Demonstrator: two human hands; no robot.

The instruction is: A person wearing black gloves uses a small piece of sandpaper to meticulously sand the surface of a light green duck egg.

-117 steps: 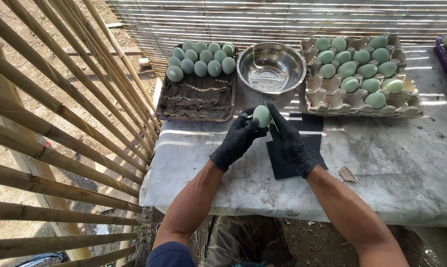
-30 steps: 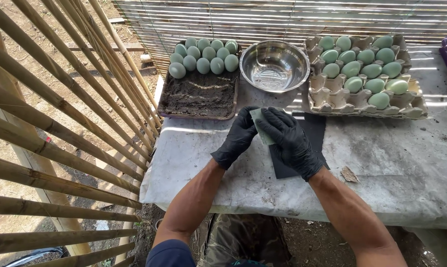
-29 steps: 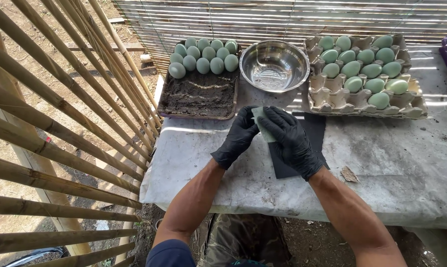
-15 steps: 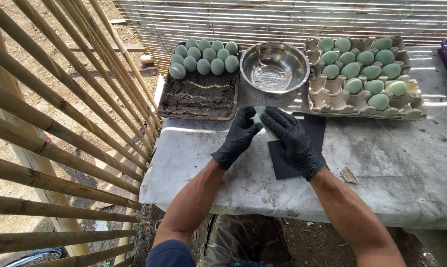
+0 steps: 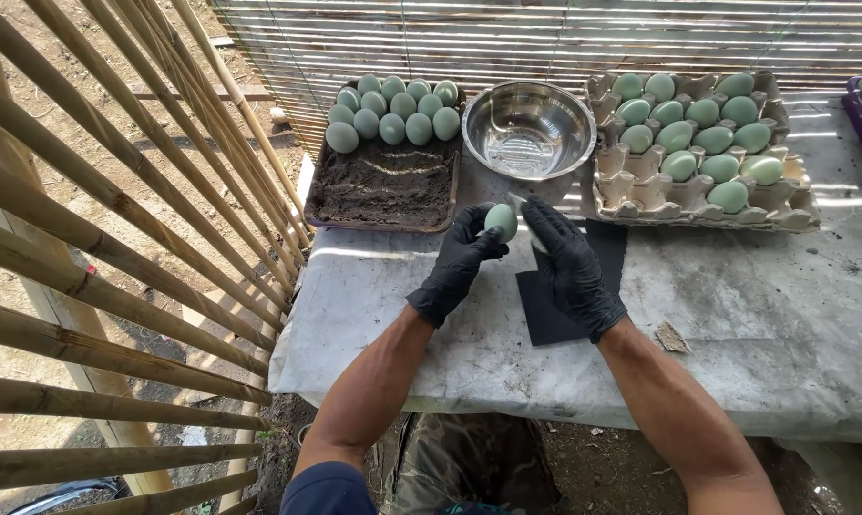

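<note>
Both my hands wear black gloves and meet over the grey table. My left hand grips a pale green egg by its lower half. My right hand holds a small grey sheet against the egg's right side. Under my right hand a dark square sheet lies flat on the table. Behind my hands stands an empty steel bowl.
A dark tray of black paste at back left carries two rows of green eggs along its far edge. A cardboard egg carton at back right holds several green eggs. Bamboo poles slant along the left. A purple tray sits at the far right.
The egg was wrapped between both hands a second ago. Now my right hand has drawn back to the right and the egg shows in my left hand.
</note>
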